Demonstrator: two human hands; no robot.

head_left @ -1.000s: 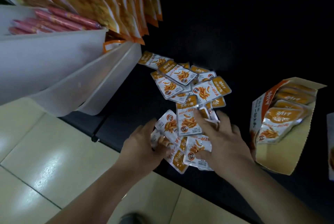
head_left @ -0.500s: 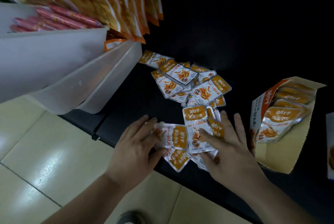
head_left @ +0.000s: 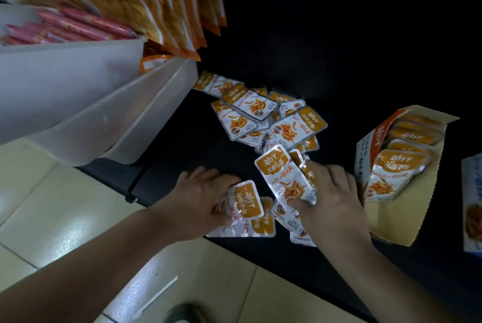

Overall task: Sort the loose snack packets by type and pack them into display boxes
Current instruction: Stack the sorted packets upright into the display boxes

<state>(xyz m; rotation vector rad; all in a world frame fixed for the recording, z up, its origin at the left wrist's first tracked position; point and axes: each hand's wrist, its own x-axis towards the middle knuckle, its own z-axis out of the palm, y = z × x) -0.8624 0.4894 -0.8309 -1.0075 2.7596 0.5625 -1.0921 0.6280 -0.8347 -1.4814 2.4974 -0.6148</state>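
Black worktop [head_left: 339, 62] carries a heap of silver-and-orange foil snack packets [head_left: 260, 116]. Near its front edge, the left hand [head_left: 203, 200] grips one packet [head_left: 247, 200] and the right hand [head_left: 333, 202] pinches another packet [head_left: 283, 179], just beside an open cardboard display box [head_left: 391, 223].

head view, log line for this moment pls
left hand: grips packet | right hand: grips raised packet | pile: loose | box: part full

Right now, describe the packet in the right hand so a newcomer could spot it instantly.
Start at the open cardboard display box on the right. Just left of it, the right hand pinches a silver packet with an orange band. Unlike the loose packets lying flat around it, it is raised and tilted, orange end pointing away from the person.
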